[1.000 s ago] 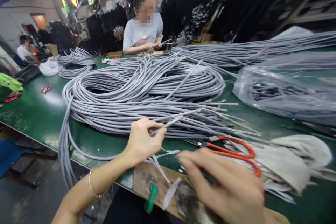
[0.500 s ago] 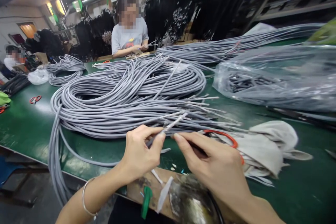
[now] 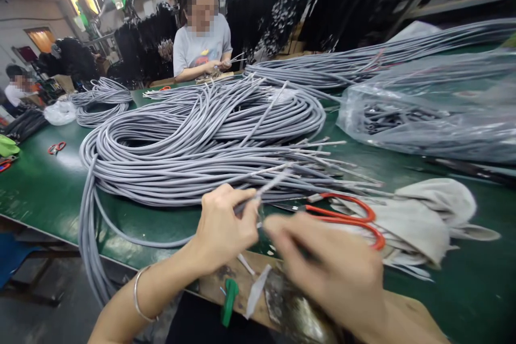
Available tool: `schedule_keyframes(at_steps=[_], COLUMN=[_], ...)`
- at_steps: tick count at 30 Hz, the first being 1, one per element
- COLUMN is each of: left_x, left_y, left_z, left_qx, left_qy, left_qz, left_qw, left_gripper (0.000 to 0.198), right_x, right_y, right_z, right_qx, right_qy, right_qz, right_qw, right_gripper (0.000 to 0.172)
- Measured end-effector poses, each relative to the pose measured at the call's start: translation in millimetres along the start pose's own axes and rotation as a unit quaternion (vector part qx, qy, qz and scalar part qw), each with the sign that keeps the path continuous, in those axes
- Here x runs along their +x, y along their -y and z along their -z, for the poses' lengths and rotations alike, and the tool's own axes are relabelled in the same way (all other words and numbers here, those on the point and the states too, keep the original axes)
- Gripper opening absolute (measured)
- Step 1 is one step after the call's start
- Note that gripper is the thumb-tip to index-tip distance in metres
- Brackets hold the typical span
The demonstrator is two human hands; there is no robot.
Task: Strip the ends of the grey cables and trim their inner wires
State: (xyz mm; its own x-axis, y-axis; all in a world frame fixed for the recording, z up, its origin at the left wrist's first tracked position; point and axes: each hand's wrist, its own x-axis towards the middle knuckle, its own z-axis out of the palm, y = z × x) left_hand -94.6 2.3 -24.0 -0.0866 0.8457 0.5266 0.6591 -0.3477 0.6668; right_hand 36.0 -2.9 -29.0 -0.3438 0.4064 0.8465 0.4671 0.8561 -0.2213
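Note:
My left hand (image 3: 228, 217) pinches a grey cable near its end; the cable's whitish stripped tip (image 3: 276, 181) points up and right past my thumb. Just to the right, my right hand (image 3: 326, 263) is blurred, its thumb and forefinger closed together. Whatever those fingertips pinch is too small or smeared to make out. Behind both hands lies a big coiled bundle of grey cables (image 3: 169, 172), with many whitish ends toward the right. Orange-handled scissors (image 3: 342, 215) lie beyond my right hand, partly on a pale cloth (image 3: 429, 220).
A wooden board (image 3: 217, 279) at the table's near edge carries a green clip-like piece (image 3: 229, 302), white scraps and a worn metal object (image 3: 296, 306). Clear plastic bags (image 3: 435, 118) lie at right. Small red scissors (image 3: 57, 148) rest at left. A co-worker (image 3: 203, 37) sits across the table.
My right hand has moved down and slightly toward me, uncovering more of the orange scissors. My left hand keeps its hold on the cable. The whole view has shifted slightly.

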Motion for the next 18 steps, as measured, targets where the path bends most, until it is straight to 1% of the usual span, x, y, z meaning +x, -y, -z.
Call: schedule_keyframes(at_steps=[2, 3, 4, 7, 8, 10, 12, 14, 18], left_x=[4, 6, 7, 8, 7, 6, 5, 5, 4], left_y=[5, 7, 8, 7, 6, 3, 0, -2, -2], left_z=[-0.3, 0.1, 0.6, 2.9, 3.6, 4.7, 5.2, 5.4, 4.4], left_qx=[-0.019, -0.048, -0.086, -0.204, -0.234, -0.277, -0.296, -0.300, -0.282], left_qy=[0.022, 0.030, 0.036, 0.062, 0.074, 0.092, 0.097, 0.096, 0.090], left_qz=[0.057, 0.082, 0.102, 0.148, 0.160, 0.178, 0.185, 0.188, 0.176], left_qw=[0.998, 0.995, 0.990, 0.966, 0.956, 0.940, 0.932, 0.930, 0.939], left_gripper=[0.016, 0.016, 0.017, 0.024, 0.025, 0.026, 0.028, 0.032, 0.035], right_x=[-2, -2, -1, 5, 7, 10, 10, 10, 10], right_y=[8, 9, 8, -7, -13, -22, -26, -25, -23], right_z=[-1, -1, -1, 0, 1, 1, 0, -1, -1], right_qx=[0.042, 0.051, 0.042, -0.010, -0.018, -0.010, 0.000, 0.008, 0.029], right_qy=[0.018, 0.014, 0.001, -0.032, -0.034, -0.025, -0.012, -0.003, 0.004], right_qz=[0.070, 0.075, 0.057, -0.051, -0.080, -0.109, -0.119, -0.128, -0.162], right_qw=[0.996, 0.996, 0.998, 0.998, 0.996, 0.994, 0.993, 0.992, 0.986], right_gripper=[0.024, 0.024, 0.021, 0.015, 0.015, 0.017, 0.019, 0.019, 0.022])
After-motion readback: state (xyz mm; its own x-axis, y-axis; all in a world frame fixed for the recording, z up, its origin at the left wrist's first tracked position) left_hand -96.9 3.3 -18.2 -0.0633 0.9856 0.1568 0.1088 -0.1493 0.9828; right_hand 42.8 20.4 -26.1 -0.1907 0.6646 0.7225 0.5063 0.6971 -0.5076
